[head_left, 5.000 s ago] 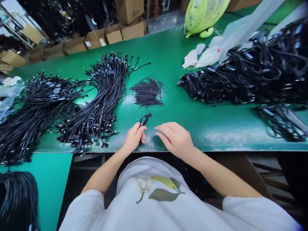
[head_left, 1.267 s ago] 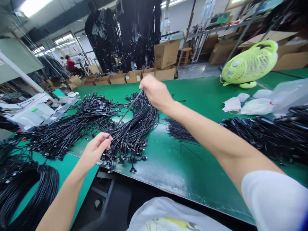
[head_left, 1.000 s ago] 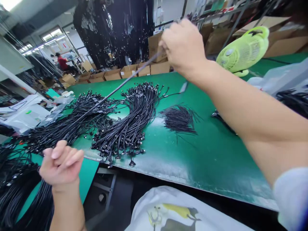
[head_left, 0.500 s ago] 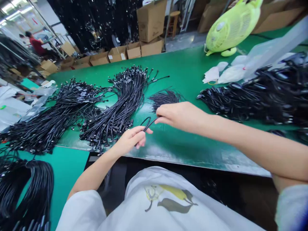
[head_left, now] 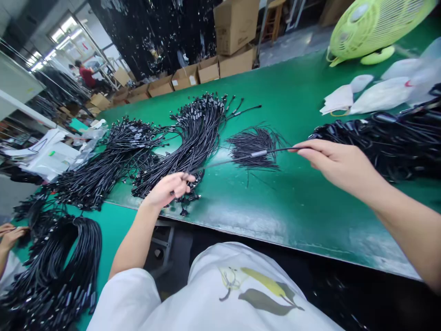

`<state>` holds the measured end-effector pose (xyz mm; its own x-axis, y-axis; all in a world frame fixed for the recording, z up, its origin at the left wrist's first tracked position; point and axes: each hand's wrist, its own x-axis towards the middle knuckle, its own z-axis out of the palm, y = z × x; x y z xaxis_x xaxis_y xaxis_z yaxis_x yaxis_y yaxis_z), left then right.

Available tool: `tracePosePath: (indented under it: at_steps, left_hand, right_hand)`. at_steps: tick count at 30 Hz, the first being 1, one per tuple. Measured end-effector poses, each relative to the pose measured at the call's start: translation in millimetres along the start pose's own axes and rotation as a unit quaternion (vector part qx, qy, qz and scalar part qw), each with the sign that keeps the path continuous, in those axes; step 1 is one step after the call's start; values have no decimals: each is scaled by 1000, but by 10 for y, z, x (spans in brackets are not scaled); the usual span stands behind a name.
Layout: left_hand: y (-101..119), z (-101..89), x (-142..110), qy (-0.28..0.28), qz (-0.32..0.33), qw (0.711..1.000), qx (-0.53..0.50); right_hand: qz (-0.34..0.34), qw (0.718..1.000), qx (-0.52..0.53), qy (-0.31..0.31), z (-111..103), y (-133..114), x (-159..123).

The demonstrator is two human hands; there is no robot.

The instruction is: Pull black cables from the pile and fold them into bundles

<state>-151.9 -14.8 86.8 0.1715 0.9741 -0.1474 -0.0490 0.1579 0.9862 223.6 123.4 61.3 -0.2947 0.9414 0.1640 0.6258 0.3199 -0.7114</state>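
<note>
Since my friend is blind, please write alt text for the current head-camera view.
A person's right hand pinches a black cable that extends straight toward the curled left hand, above a green table. Heaped dark cables lie to both sides; a lime fan sits beyond.

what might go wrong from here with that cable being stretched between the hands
First, the cable held by the right hand crosses the pile of thin black strips in this view; if it sits low, it could drag some aside. Its height is unclear.

Second, the left hand is close to the connectors near the front edge of the table, so a sideways move might snag them or knock some off.
</note>
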Motion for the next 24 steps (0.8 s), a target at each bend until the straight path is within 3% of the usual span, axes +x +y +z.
tracePosePath:
  at_steps: [2, 4, 6, 8, 10, 13, 16, 20, 22, 24]
  left_hand:
    - [14, -42, -67, -80, -64, 981, 167]
    - [13, -51, -133, -93, -85, 964, 233]
    - [-17, -31, -165, -32, -37, 986, 156]
    - [-65, 7, -145, 50, 26, 998, 17]
    - [-104, 48, -77, 117, 71, 986, -97]
    - [-130, 111, 65, 153, 85, 968, -177]
    - [-169, 227, 199, 145, 73, 972, -169]
    - [-314, 553, 300, 85, 87, 989, -84]
    - [-396, 732, 289, 18, 99, 995, -3]
    - [-452, 856, 247, -27, 101, 991, 86]
  right_hand:
    - [-4, 1000, -5, 22, -26, -3, 25]
    - [-23, 999, -14, 30, -32, 8, 35]
    - [-31, 999, -20, 31, -15, 21, 25]
    - [-49, 998, -30, 35, 27, 20, -7]
    - [-108, 991, -69, 40, 87, -9, -67]
    - [-231, 953, -190, 40, 189, -138, -234]
    - [-326, 909, -256, -32, 300, -385, -486]
    - [-411, 871, -206, -175, 467, -786, -731]
    - [-410, 872, -178, -198, 525, -930, -709]
    - [-367, 900, -134, -194, 550, -992, -598]
